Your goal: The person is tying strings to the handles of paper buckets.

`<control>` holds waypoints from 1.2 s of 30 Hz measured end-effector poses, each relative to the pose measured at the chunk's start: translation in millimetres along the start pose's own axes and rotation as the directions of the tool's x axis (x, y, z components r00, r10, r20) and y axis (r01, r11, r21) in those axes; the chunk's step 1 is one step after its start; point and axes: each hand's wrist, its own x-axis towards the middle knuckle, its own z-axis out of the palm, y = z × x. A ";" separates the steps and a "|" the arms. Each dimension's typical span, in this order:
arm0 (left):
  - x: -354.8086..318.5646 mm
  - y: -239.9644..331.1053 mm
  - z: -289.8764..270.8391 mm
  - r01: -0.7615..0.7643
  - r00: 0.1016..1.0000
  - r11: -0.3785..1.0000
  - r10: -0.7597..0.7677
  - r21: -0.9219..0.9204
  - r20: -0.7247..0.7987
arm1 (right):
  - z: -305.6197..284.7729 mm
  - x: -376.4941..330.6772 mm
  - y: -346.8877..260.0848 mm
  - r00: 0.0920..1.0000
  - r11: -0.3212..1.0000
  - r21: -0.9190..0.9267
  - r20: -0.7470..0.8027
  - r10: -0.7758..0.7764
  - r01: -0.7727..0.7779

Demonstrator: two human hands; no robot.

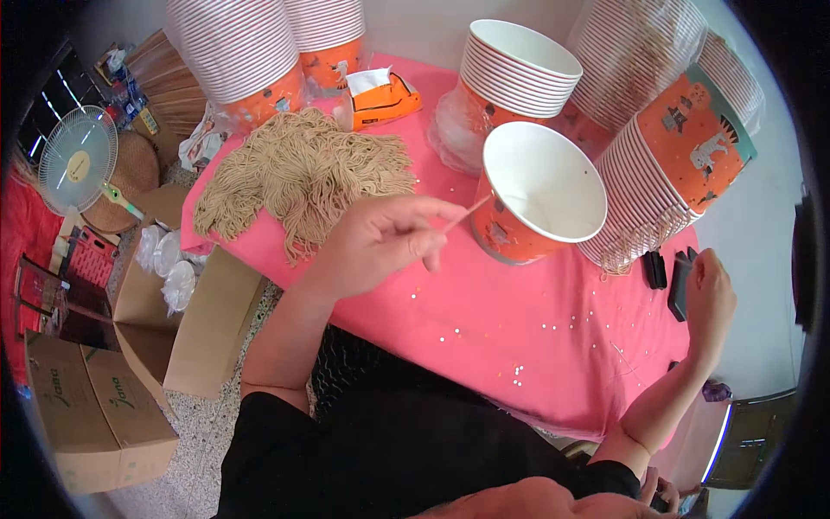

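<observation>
The orange paper bucket (540, 186), white inside, stands upright and open near the middle of the pink tabletop (467, 363). From its centre, the left hand (376, 242) is between eight and nine o'clock, thumb and forefinger pinched on a thin strand (469, 212) whose far end meets the bucket's wall below the rim. The step in hand looks to be working that strand at the wall; the next move calls for a firm pinch and a steady bucket, since light paper could slide or tip. The right hand (711, 298), at four o'clock, is well apart with fingers curled in; whether it grips anything I cannot tell. A black handheld tool (680, 290) lies just beside it. Farther out, a pile of tan cords (303, 173) sits at nine, a tilted bucket stack (640, 186) at three, and small white discs (518, 371) at six.
</observation>
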 end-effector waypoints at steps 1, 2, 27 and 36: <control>0.2 0.1 2.8 0.011 0.993 0.987 0.008 -0.161 0.116 | 1.9 -0.4 -0.8 0.995 0.997 -0.064 0.086 0.058 -0.053; 1.8 -1.2 6.2 0.005 0.992 0.984 0.017 -0.176 0.123 | 2.2 -1.3 -3.2 0.999 0.999 -0.039 0.037 0.011 -0.010; 45.7 -9.8 22.1 -0.146 0.984 0.809 0.180 -0.570 0.003 | 4.8 46.4 -110.1 0.830 0.426 0.867 0.027 -0.557 0.258; 56.6 4.3 20.7 -0.149 0.968 0.966 0.100 -0.210 -0.229 | -3.9 36.1 -128.3 0.845 0.281 0.930 -0.054 -0.532 0.237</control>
